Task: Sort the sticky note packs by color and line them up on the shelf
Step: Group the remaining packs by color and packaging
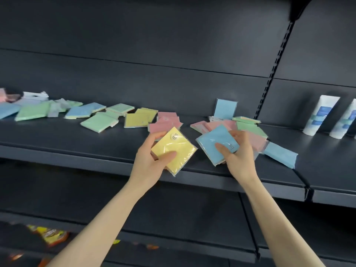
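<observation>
Head view, starting low: blurred yellow-and-orange snack packets [52, 235] lie at the left end of a lower shelf, and both bare forearms stretch from the bottom edge toward the dark shelf [77, 157] above. From my seat I see the left hand [150, 162] over that shelf's front edge. Its thumb lies on the face of a yellow pack [177, 149] and its fingers wrap round the pack's left edge. The pack is a square in glossy clear wrap, turned diamond-wise, with a small round label near its far corner. Just beside it the right hand [240, 157] grips a blue pack [213, 145], also wrapped, thumb across its face and fingers folded over the far edge. The two packs are close but apart. Behind the hands, mid-shelf, pink packs [165, 122] lie heaped. A pink-and-green pile [250, 130] sits behind the right hand, and a loose blue pack [280, 154] lies toward the shelf's right end. Further left, yellow, green and blue packs lie scattered flat toward the back. An upright blue pack [225, 109] leans on the back panel, and white tubes [319, 117] stand on the next shelf section to the right.
</observation>
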{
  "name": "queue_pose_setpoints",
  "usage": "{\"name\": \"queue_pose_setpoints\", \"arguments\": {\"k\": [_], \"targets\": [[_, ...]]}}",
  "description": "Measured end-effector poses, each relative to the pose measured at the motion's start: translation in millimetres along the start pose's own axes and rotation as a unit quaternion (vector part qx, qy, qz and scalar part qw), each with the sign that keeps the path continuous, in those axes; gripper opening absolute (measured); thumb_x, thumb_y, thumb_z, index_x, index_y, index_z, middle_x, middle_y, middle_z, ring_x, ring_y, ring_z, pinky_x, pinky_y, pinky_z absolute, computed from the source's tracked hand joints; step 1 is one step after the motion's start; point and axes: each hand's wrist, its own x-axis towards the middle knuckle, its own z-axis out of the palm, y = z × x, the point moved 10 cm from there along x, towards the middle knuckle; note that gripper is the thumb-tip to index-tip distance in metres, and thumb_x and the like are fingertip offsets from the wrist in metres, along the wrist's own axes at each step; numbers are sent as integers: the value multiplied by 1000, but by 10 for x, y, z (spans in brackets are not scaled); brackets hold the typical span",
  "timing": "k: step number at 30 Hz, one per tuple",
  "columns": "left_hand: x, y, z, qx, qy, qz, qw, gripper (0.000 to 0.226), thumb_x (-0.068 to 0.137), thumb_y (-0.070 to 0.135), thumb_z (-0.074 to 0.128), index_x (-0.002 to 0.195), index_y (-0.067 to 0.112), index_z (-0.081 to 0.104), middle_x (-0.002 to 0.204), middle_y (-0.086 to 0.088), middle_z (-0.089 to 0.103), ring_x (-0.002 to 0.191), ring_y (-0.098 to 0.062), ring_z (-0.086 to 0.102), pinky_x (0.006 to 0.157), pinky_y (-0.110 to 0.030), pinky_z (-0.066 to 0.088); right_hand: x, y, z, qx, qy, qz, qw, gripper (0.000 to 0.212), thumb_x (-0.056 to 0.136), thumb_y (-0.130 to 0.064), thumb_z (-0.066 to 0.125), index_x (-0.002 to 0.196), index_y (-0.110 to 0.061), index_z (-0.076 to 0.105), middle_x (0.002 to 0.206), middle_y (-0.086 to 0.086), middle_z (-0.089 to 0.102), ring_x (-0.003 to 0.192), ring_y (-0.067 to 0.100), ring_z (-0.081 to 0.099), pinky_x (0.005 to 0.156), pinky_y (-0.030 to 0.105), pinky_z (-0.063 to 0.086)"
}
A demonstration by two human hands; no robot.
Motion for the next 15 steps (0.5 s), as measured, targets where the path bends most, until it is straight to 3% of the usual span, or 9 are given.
{"name": "queue_pose_setpoints", "arguments": {"k": [5, 9, 12, 15], "targets": [[69, 126, -497, -18, 46, 15, 999, 43, 84, 1, 65, 108, 36, 54, 105, 19, 61, 93, 5, 60, 74, -19, 52, 2, -264, 375, 35, -22, -31, 999, 34, 87, -6, 64, 104, -27, 44, 103, -13, 56, 96, 15, 60, 68, 36, 55], [318, 111, -917, 15, 53, 3, 998, 41, 89, 2, 58, 113, 35, 52, 108, 14, 58, 95, -8, 58, 72, -26, 54, 76, -483, 790, 37, -48, -57, 997, 32, 88, -5, 62, 109, -19, 43, 103, -7, 55, 95, 16, 59, 56, 24, 53], [567, -34, -1150, 51, 13, -22, 998, 42, 94, 5, 50, 124, 33, 44, 107, 7, 55, 89, -11, 59, 61, -18, 54, 128, -572, 1180, 21, -64, -61, 996, 32, 88, -7, 62, 111, -19, 43, 105, -3, 55, 96, 20, 60, 54, 27, 53], [848, -229, -1346, 134, -44, -40, 989, 42, 95, 9, 51, 132, 23, 37, 108, -1, 57, 87, -13, 61, 69, -22, 55, 180, -653, 1529, 12, -60, -60, 996, 30, 88, -7, 61, 108, -20, 43, 100, -10, 54, 93, 16, 60, 55, 25, 52]]}}
